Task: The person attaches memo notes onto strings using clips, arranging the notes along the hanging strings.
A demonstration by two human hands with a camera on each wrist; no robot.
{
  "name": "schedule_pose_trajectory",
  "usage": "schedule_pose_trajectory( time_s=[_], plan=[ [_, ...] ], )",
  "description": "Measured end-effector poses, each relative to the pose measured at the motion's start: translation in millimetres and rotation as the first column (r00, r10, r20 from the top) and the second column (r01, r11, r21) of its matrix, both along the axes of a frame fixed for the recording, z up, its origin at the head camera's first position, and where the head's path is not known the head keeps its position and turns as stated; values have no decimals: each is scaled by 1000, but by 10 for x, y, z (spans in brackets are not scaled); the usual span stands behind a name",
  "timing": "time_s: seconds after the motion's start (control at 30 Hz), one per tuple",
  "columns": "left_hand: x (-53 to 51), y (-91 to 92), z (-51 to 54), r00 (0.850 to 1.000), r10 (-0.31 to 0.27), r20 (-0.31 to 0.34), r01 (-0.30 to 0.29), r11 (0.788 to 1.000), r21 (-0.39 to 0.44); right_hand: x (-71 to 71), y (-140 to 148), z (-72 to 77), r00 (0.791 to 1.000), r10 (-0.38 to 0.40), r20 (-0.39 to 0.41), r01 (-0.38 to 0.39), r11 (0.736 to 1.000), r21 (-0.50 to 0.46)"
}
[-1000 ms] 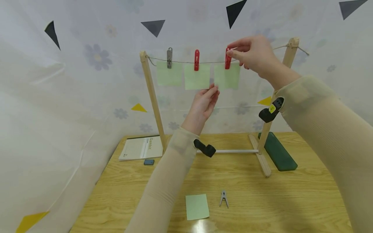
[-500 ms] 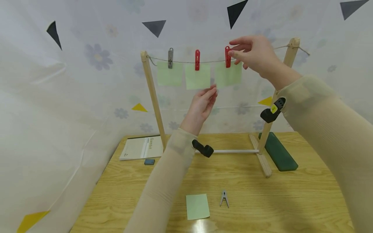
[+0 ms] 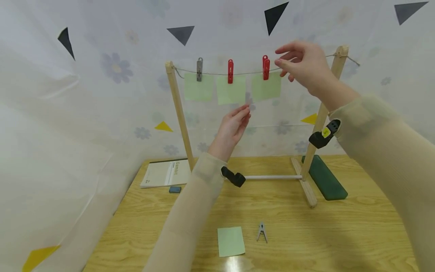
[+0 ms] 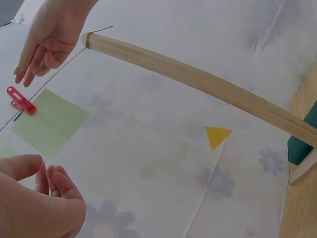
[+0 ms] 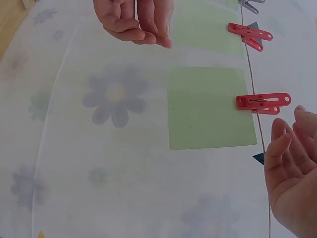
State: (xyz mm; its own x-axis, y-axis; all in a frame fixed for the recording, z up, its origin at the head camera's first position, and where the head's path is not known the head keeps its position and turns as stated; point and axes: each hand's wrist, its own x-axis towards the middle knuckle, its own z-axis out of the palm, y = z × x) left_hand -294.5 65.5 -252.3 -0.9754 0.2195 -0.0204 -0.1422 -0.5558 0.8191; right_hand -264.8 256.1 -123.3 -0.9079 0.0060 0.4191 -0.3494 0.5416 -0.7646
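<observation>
Three green paper squares hang side by side from a string (image 3: 248, 73) between two wooden posts. A red clothespin (image 3: 266, 70) holds the right-hand square (image 3: 267, 87), another red clothespin (image 3: 230, 71) the middle square (image 3: 232, 91), and a grey clothespin (image 3: 199, 69) the left square (image 3: 198, 89). My right hand (image 3: 308, 67) hovers just right of the right-hand clothespin, fingers apart from it and holding nothing. Below the gap between the middle and right squares, my left hand (image 3: 230, 128) is raised with loosely bent fingers; the right wrist view shows it apart from the right-hand paper (image 5: 208, 109).
On the wooden table (image 3: 289, 241) lie a loose green paper square (image 3: 231, 241) and a grey clothespin (image 3: 261, 232). A notebook (image 3: 163, 174) and small blue block (image 3: 175, 189) lie left; a dark green case (image 3: 324, 179) sits behind the right post (image 3: 312, 147).
My right hand has let go of the red clothespin and moved slightly right. My left hand has left the right-hand paper, dropping a little down and left. The paper now hangs freely.
</observation>
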Motion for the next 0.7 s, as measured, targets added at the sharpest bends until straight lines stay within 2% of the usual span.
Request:
schedule_pose_trajectory(
  time_s=[0.37, 0.7],
  plan=[
    [15, -141, -161, 1000, -2, -11, 2, 997, -73, 143, 52, -260, 999, 32, -23, -30, 999, 44],
    [107, -254, -315, 997, -72, -13, 68, 972, -226, 237, 85, -621, 998, 55, 3, -55, 989, 138]
  ],
)
